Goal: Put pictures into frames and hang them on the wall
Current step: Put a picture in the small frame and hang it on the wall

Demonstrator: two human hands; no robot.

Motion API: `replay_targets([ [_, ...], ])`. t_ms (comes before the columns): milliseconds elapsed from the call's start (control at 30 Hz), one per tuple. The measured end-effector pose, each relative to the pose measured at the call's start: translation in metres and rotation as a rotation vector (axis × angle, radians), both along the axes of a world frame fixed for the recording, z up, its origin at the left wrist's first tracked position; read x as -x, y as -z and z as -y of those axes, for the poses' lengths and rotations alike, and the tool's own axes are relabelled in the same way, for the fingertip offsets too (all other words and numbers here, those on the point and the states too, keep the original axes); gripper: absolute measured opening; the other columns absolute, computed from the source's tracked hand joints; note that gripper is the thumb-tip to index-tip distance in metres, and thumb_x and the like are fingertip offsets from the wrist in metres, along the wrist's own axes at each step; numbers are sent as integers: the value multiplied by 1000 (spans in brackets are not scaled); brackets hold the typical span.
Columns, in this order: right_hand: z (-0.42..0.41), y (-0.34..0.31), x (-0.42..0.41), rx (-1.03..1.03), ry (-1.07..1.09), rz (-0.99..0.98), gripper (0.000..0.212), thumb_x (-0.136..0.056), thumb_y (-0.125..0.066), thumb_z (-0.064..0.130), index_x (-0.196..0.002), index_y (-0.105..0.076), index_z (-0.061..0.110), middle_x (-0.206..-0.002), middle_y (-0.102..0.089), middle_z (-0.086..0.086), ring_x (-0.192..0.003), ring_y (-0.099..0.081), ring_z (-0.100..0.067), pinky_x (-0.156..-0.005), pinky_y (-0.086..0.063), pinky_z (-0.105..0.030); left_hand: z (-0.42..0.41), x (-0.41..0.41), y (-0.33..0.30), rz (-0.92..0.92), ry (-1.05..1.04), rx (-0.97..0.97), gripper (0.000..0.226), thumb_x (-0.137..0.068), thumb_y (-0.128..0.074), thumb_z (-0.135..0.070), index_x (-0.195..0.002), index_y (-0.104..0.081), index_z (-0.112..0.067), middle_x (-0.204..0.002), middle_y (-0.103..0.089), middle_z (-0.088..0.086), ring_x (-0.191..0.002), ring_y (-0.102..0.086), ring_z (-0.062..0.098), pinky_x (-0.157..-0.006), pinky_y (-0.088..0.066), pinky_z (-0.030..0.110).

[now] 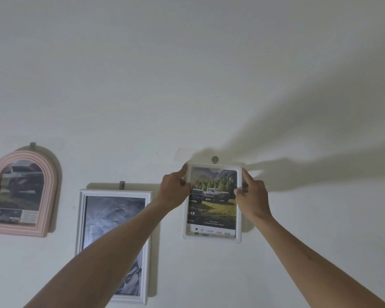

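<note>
you are facing a plain off-white wall (187, 74) in dim light, and broad soft shadows of your arms are spreading across it to the upper right. your left hand (172, 192) is gripping the left edge of a white rounded-corner frame (211, 237), thumb on the front and fingers curling behind, while your right hand (252, 194) is pinching its right edge the same way. the frame is sitting upright against the wall, its top edge just under a small round grey hook (214, 159); you cannot tell whether it is caught on the hook. the picture (213, 203) inside it is showing two pickup trucks on grass before trees and mountains, with a strip of small print and logos along the bottom. to the left, a white rectangular frame (81, 218) is hanging lower on the wall beneath a small grey clip (122, 185), and your left forearm (111, 250) is crossing in front of its dark picture, hiding much of it. further left, a pink arched frame (47, 196) is hanging from another grey clip (32, 146), tilting slightly, well apart from the frame you are holding.
</note>
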State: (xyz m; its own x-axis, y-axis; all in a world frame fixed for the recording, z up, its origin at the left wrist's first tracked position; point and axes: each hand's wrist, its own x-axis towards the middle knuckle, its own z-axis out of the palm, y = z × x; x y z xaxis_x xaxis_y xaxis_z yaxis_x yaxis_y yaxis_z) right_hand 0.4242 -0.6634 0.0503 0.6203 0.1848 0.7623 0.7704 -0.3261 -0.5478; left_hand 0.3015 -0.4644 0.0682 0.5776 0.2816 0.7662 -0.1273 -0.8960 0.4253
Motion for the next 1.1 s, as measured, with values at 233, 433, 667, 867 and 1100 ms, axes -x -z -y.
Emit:
replay_targets([
  [233,-2,0,4,68,96,83,64,-98,-57,12,-154,-30,27,-98,-52,-12,-80,-55,-23,-66,-44,-24,3,-2,1,-38,-133,-23,65,-87,-60,-23,-146,-37,-34,-59,-61,4,-60,-60,23,-62,-55,35],
  [433,-2,3,8,95,151,134,59,-97,-60,16,-150,-37,27,-101,-61,-8,-92,-63,-28,-70,-45,-31,9,-1,5,-30,-180,-35,64,-90,-59,-17,-146,-32,-30,-68,-64,8,-69,-62,30,-66,-55,41],
  [667,4,7,12,49,87,114,53,-95,-65,16,-144,-47,18,-105,-65,-6,-96,-61,-23,-81,-46,-29,11,-2,12,23,-149,-3,61,-91,-59,-15,-145,-34,-22,-72,-67,9,-72,-63,31,-67,-54,42],
  [867,9,10,14,19,37,71,51,-88,-74,18,-135,-54,13,-97,-67,-1,-85,-62,-17,-75,-45,-26,13,-5,19,43,-154,-5,60,-91,-62,-19,-144,-36,-13,-80,-68,10,-76,-63,29,-68,-53,41],
  [1100,13,17,9,21,27,39,41,-90,-71,18,-128,-59,13,-94,-71,1,-87,-66,-18,-80,-52,-32,14,-7,19,43,-151,19,56,-91,-62,-19,-143,-41,-16,-80,-69,9,-78,-63,28,-71,-52,40],
])
